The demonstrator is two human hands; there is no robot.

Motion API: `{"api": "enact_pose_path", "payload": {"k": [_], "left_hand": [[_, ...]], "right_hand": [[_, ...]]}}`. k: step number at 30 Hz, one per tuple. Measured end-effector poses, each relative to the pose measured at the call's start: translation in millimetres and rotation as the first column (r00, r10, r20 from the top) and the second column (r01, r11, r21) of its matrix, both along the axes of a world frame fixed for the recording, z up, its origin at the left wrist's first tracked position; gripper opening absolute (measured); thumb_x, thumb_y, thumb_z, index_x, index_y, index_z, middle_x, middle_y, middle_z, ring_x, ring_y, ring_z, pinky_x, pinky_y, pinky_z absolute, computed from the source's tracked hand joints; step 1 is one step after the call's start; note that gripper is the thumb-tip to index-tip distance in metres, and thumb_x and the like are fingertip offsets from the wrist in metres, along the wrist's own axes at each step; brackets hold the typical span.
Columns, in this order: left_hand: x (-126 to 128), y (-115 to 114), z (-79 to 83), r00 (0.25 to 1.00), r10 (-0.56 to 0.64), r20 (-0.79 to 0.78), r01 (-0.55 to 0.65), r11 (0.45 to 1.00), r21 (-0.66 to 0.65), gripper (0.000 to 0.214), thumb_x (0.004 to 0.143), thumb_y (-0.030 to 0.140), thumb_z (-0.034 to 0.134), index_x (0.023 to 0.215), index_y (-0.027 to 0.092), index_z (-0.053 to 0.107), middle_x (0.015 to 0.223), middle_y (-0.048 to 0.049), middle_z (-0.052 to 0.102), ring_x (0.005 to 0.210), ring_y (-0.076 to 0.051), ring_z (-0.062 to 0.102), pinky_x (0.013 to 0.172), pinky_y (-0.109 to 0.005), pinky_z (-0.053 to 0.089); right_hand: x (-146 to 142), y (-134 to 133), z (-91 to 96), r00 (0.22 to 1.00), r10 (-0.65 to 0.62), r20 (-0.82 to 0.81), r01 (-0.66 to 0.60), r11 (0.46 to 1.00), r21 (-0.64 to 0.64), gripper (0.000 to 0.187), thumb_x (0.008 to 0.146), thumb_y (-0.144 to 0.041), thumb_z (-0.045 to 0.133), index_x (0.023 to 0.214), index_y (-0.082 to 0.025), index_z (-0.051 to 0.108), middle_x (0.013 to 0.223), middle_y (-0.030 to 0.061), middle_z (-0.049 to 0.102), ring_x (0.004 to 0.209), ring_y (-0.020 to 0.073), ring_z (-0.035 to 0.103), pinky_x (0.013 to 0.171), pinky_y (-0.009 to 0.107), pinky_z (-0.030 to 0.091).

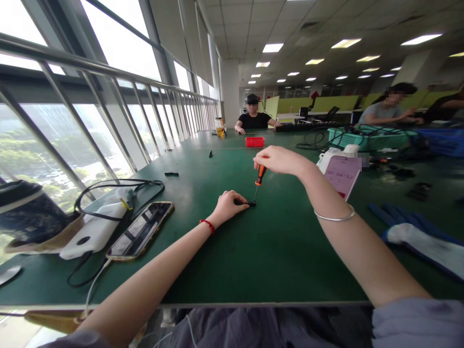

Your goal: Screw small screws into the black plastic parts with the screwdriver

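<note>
My right hand [279, 160] grips the orange and black handle of a screwdriver [260, 175] from above. The shaft points almost straight down, and its tip meets a small black part [251, 204] on the green table [282, 251]. My left hand [230, 205] pinches that part between thumb and fingers, holding it against the tabletop. The fingers cover much of the part, so its exact kind is hidden. Farther off to the left lie a black strip-like piece [171, 174] and a smaller black piece [210, 154].
A phone [141, 232], white case [96, 229] and cables lie left, beside a dark cup [32, 212]. A propped phone [340, 175] and blue-white gloves [416, 237] are right. A red bin [254, 142] and green basket [369, 137] stand farther back. People sit beyond.
</note>
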State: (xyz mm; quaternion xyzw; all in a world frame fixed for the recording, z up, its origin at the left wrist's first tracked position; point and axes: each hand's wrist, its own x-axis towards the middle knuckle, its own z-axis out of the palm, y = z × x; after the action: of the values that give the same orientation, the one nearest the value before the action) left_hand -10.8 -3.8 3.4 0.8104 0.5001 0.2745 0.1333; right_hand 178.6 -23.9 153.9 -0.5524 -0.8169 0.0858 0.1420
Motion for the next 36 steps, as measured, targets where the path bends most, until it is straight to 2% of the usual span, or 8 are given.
{"api": "enact_pose_path", "payload": {"k": [3, 6, 11, 15, 20, 26, 32, 36], "left_hand": [[-0.9, 1.3, -1.5, 1.000, 0.000, 0.003, 0.000, 1.000, 0.004, 0.017, 0.071, 0.037, 0.067, 0.076, 0.021, 0.073, 0.088, -0.0036, 0.068, 0.090, -0.022, 0.060, 0.088, -0.035, 0.044], [-1.3, 2.0, -2.2, 1.000, -0.005, 0.015, 0.005, 1.000, 0.006, 0.018, 0.070, 0.037, 0.067, 0.076, 0.021, 0.073, 0.088, -0.0035, 0.068, 0.090, -0.022, 0.059, 0.087, -0.034, 0.044], [-0.9, 1.9, -1.9, 1.000, -0.007, 0.020, 0.008, 1.000, -0.012, 0.018, 0.071, 0.037, 0.067, 0.077, 0.021, 0.073, 0.090, -0.0035, 0.068, 0.091, -0.021, 0.059, 0.087, -0.034, 0.044], [-0.7, 2.2, -2.1, 1.000, -0.014, 0.012, 0.014, 1.000, -0.010, 0.018, 0.071, 0.037, 0.067, 0.078, 0.021, 0.072, 0.090, -0.0032, 0.068, 0.091, -0.021, 0.059, 0.089, -0.034, 0.043], [-0.3, 2.3, -2.4, 1.000, -0.007, 0.016, 0.008, 1.000, -0.010, 0.017, 0.071, 0.036, 0.067, 0.078, 0.021, 0.072, 0.089, -0.0031, 0.069, 0.091, -0.021, 0.059, 0.089, -0.034, 0.043], [-0.1, 4.2, -4.1, 1.000, -0.003, 0.005, 0.003, 1.000, -0.003, 0.019, 0.072, 0.037, 0.067, 0.079, 0.021, 0.072, 0.090, -0.0030, 0.069, 0.091, -0.021, 0.059, 0.089, -0.035, 0.043], [0.5, 1.8, -1.3, 1.000, -0.003, 0.009, 0.003, 1.000, -0.011, 0.018, 0.072, 0.037, 0.067, 0.078, 0.021, 0.072, 0.089, -0.0033, 0.069, 0.091, -0.022, 0.059, 0.088, -0.035, 0.043], [0.6, -0.6, 1.1, 1.000, 0.000, 0.013, 0.001, 1.000, -0.021, 0.018, 0.072, 0.037, 0.066, 0.078, 0.021, 0.072, 0.089, -0.0036, 0.069, 0.091, -0.022, 0.059, 0.088, -0.035, 0.044]], "right_hand": [[3.4, 0.9, 1.2, 0.999, 0.029, -0.016, -0.031, 0.996, -0.087, 0.024, 0.084, -0.034, 0.045, 0.099, -0.019, 0.056, 0.077, 0.0029, 0.062, 0.054, 0.0108, 0.052, 0.054, 0.023, 0.035], [4.9, 1.1, 0.8, 1.000, 0.026, -0.015, -0.028, 0.992, -0.124, 0.029, 0.087, -0.040, 0.039, 0.094, -0.019, 0.057, 0.075, 0.0036, 0.061, 0.054, 0.0113, 0.052, 0.053, 0.023, 0.035], [4.7, -2.5, 1.2, 1.000, 0.005, 0.026, -0.004, 0.999, -0.046, 0.040, 0.086, -0.052, 0.040, 0.083, -0.019, 0.064, 0.072, 0.0039, 0.061, 0.058, 0.0133, 0.054, 0.055, 0.025, 0.035], [6.2, -5.3, 2.2, 0.993, 0.114, 0.016, -0.108, 0.971, -0.214, 0.028, 0.083, -0.043, 0.052, 0.097, -0.020, 0.060, 0.072, 0.0022, 0.062, 0.055, 0.0113, 0.053, 0.055, 0.023, 0.037], [4.2, -2.9, -1.0, 0.999, -0.037, 0.018, 0.040, 0.983, -0.179, 0.060, 0.090, -0.059, 0.020, 0.092, -0.016, 0.061, 0.048, 0.0002, 0.047, 0.044, 0.0127, 0.045, 0.052, 0.027, 0.037], [3.0, -0.3, -2.7, 0.999, 0.022, -0.048, -0.030, 0.987, -0.159, 0.025, 0.085, -0.039, 0.048, 0.097, -0.018, 0.055, 0.066, 0.0014, 0.058, 0.052, 0.0114, 0.051, 0.051, 0.023, 0.036], [2.2, 1.6, -4.6, 0.998, -0.058, 0.012, 0.058, 0.997, -0.047, 0.049, 0.088, -0.057, 0.030, 0.079, -0.018, 0.059, 0.076, 0.0063, 0.061, 0.062, 0.0151, 0.054, 0.058, 0.026, 0.036], [6.0, 1.1, -3.9, 1.000, -0.021, 0.006, 0.022, 0.994, -0.106, 0.030, 0.086, -0.045, 0.045, 0.095, -0.019, 0.058, 0.076, 0.0039, 0.062, 0.056, 0.0126, 0.053, 0.055, 0.025, 0.036]]}}
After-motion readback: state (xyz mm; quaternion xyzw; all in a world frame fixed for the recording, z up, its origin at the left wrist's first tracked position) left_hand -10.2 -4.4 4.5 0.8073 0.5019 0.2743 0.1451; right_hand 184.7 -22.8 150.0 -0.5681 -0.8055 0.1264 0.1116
